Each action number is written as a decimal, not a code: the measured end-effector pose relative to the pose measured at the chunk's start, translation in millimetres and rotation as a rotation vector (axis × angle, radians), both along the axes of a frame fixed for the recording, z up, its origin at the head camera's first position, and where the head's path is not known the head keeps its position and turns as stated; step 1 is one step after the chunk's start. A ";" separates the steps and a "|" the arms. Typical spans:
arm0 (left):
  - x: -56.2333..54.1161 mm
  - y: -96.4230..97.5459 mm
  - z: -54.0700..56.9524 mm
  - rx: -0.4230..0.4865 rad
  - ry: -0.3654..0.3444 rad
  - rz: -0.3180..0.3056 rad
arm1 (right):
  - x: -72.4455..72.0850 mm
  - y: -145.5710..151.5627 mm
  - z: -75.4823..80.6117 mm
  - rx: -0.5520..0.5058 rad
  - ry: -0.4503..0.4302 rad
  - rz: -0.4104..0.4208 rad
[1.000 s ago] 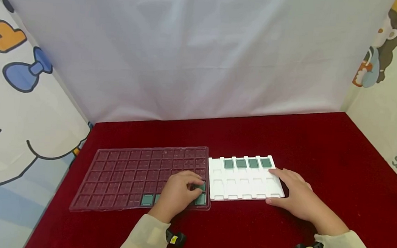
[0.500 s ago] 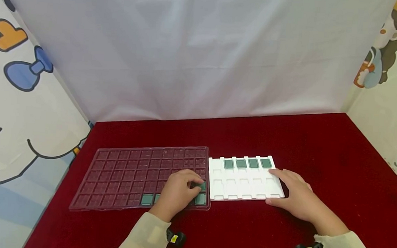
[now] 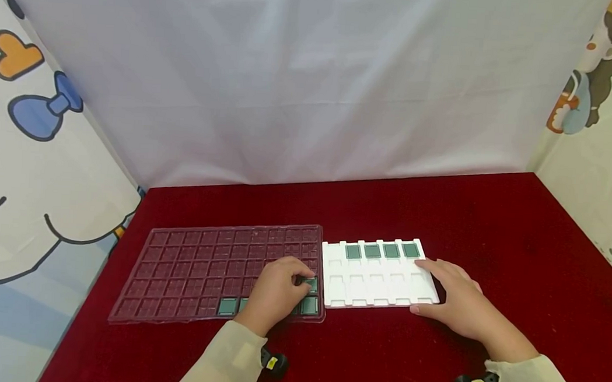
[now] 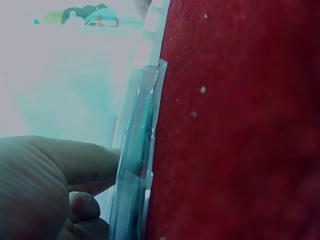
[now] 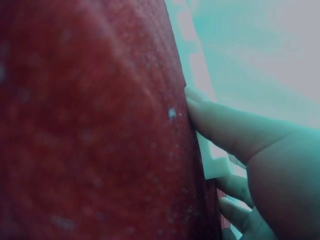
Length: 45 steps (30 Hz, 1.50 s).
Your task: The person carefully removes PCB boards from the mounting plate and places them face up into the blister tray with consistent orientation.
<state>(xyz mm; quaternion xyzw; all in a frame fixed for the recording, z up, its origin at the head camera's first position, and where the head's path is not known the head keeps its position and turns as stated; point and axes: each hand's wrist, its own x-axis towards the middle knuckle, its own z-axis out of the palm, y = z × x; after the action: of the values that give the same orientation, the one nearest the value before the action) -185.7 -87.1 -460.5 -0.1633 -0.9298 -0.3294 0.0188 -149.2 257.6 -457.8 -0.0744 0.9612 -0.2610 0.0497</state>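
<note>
Where the hands stand apart, a white tray lies between.

A wrinkled white curtain hangs behind the red-covered bench, flanked by a left panel printed with a blue bow and orange heart, and a right panel bearing a cartoon figure.

Dark red cloth, red-tinted gridded tray, white tray, green chips, cream sleeves, white backdrop, cartoon-printed panel
</note>
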 end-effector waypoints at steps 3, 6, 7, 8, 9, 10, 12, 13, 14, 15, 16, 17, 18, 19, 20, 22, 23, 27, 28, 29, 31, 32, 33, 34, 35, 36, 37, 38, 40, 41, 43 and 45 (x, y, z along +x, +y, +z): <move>-0.7 0.2 -0.3 -0.008 0.009 -0.001 | 0.1 0.2 0.4 0.002 0.001 0.001; -1.3 0.6 -0.3 -0.011 0.010 -0.003 | 0.4 0.3 0.4 0.002 -0.002 -0.002; -1.4 0.9 -0.1 -0.013 0.011 -0.006 | 0.6 0.3 0.3 0.001 -0.003 -0.004; -1.6 1.1 0.1 -0.013 0.012 -0.008 | 0.7 0.4 0.3 0.001 -0.004 -0.005; -1.7 1.4 0.7 -0.013 0.013 -0.010 | 0.9 0.5 0.3 0.001 -0.005 -0.007; -1.9 1.9 1.4 -0.013 0.011 -0.013 | 1.0 0.5 0.3 0.001 -0.005 -0.008; -2.2 3.2 3.0 -0.012 0.007 -0.019 | 1.1 0.8 0.5 0.004 -0.001 -0.008; -2.4 4.1 4.3 -0.010 0.004 -0.021 | 1.1 0.9 0.7 0.004 0.000 -0.008; -2.6 5.0 5.3 -0.004 0.001 -0.022 | 1.0 1.0 0.8 0.005 0.002 -0.008; -2.9 6.2 6.4 0.002 -0.002 -0.023 | 1.0 1.1 1.0 0.006 0.003 -0.008; -3.1 7.5 7.7 0.009 -0.004 -0.024 | 0.9 1.2 1.1 0.006 0.003 -0.009; -3.3 9.1 9.0 0.021 -0.007 -0.024 | 0.9 1.2 1.2 0.006 0.001 -0.009; -3.6 10.8 10.3 0.033 -0.007 -0.027 | 1.0 1.3 1.4 0.004 -0.003 -0.010; -3.8 12.8 11.7 0.045 -0.006 -0.033 | 1.1 1.3 1.5 0.002 -0.007 -0.011; -4.0 14.8 12.8 0.055 -0.003 -0.039 | 1.2 1.3 1.6 -0.001 -0.011 -0.012; -4.4 19.0 15.6 0.072 0.003 -0.055 | 1.4 1.3 1.8 -0.003 -0.016 -0.011; -4.6 21.1 16.8 0.078 0.006 -0.063 | 1.5 1.2 1.8 -0.004 -0.017 -0.010; -5.4 28.6 21.0 0.081 0.009 -0.081 | 1.9 0.8 2.0 -0.004 -0.015 -0.008; -5.5 30.3 22.0 0.085 0.006 -0.085 | 2.1 0.7 2.1 -0.006 -0.015 -0.008; -5.8 32.0 22.8 0.089 -0.001 -0.087 | 2.2 0.5 2.0 -0.006 -0.016 -0.008; -6.5 35.4 24.0 0.100 -0.011 -0.090 | 2.6 0.3 1.8 -0.007 -0.015 -0.008; -7.0 37.0 24.4 0.107 -0.014 -0.092 | 2.7 0.0 1.7 -0.007 -0.014 -0.008; -7.9 38.8 24.1 0.119 -0.016 -0.096 | 2.9 -0.2 1.4 -0.007 -0.013 -0.009; -8.4 40.6 24.5 0.127 -0.021 -0.096 | 3.0 -0.4 1.2 -0.006 -0.011 -0.008; -9.1 42.6 24.2 0.133 -0.024 -0.094 | 3.1 -0.7 1.0 -0.006 -0.011 -0.008; -9.7 44.8 24.1 0.139 -0.028 -0.091 | 3.2 -0.8 1.0 -0.006 -0.009 -0.008; -10.5 46.9 23.8 0.147 -0.029 -0.088 | 3.3 -1.0 1.0 -0.006 -0.008 -0.009; -11.4 49.1 23.4 0.154 -0.029 -0.086 | 3.4 -1.2 1.1 -0.005 -0.008 -0.009; -13.2 53.2 23.5 0.162 -0.025 -0.079 | 3.5 -1.2 1.3 -0.004 -0.006 -0.010; -14.2 54.8 23.6 0.165 -0.018 -0.077 | 3.6 -1.2 1.5 -0.004 -0.006 -0.010; -16.7 57.5 24.2 0.171 -0.004 -0.075 | 3.7 -1.2 1.6 -0.002 -0.004 -0.012; -19.1 59.5 25.0 0.170 0.000 -0.071 | 3.8 -1.2 1.7 -0.002 -0.003 -0.014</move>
<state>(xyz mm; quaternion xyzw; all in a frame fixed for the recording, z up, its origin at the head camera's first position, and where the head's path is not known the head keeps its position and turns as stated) -204.8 -27.5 -435.5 -0.1941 -0.8920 -0.4078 0.0207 -145.4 256.4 -456.1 -0.0673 0.9614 -0.2623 0.0494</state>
